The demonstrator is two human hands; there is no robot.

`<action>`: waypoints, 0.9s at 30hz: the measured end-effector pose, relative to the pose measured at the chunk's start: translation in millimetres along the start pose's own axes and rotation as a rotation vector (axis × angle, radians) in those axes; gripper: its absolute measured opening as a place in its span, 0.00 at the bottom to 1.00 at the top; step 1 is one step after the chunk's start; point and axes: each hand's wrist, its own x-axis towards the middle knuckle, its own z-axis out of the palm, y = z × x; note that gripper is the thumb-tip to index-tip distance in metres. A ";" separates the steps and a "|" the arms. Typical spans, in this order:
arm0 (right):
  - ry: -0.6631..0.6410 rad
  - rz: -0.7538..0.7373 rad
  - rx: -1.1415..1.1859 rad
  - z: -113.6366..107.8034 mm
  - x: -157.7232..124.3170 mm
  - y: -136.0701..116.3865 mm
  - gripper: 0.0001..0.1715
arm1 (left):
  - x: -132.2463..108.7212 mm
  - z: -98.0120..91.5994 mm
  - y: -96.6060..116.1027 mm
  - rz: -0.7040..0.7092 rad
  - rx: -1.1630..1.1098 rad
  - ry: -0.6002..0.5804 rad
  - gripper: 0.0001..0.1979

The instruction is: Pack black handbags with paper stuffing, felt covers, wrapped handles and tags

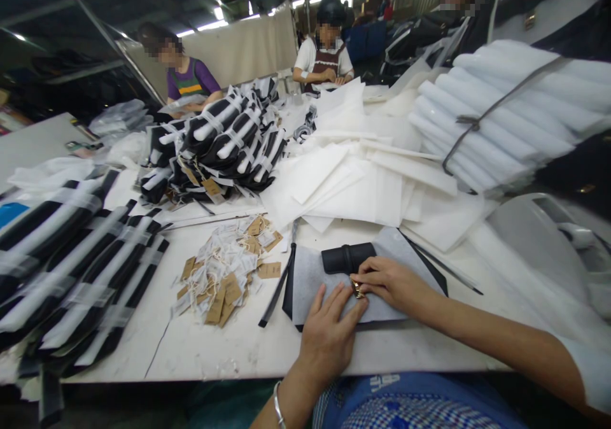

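In front of me on the white table lies a black bag [287,302], mostly covered by a sheet of thin white paper [310,270]. A black leather flap with a band across it [348,258] shows on top of the paper. My right hand [396,284] pinches a small gold metal clasp [356,286] just below that flap. Fingers stretched out, my left hand [329,333] rests flat on the paper, its thumb close to the clasp. Black straps [279,286] stick out at both sides of the bag.
Left of the bag lies a pile of brown and white string tags [224,276]. Wrapped black bags stand at the left [90,263] and in a heap [224,136] behind. White sheets [348,181] and a tied bundle of white foam [501,111] are beyond. Two people work across the table.
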 end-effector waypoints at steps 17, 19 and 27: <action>-0.155 -0.219 -0.106 -12.5 10.7 -1.7 0.15 | -2.6 0.3 -2.5 0.117 -0.006 0.039 0.24; -0.225 -0.272 -0.105 -14.7 17.3 1.5 0.14 | -4.1 0.5 -3.3 0.129 0.008 0.028 0.25; -0.270 -0.110 -0.174 -1.4 27.8 -3.0 0.10 | -4.4 2.0 -4.8 0.160 0.036 0.076 0.27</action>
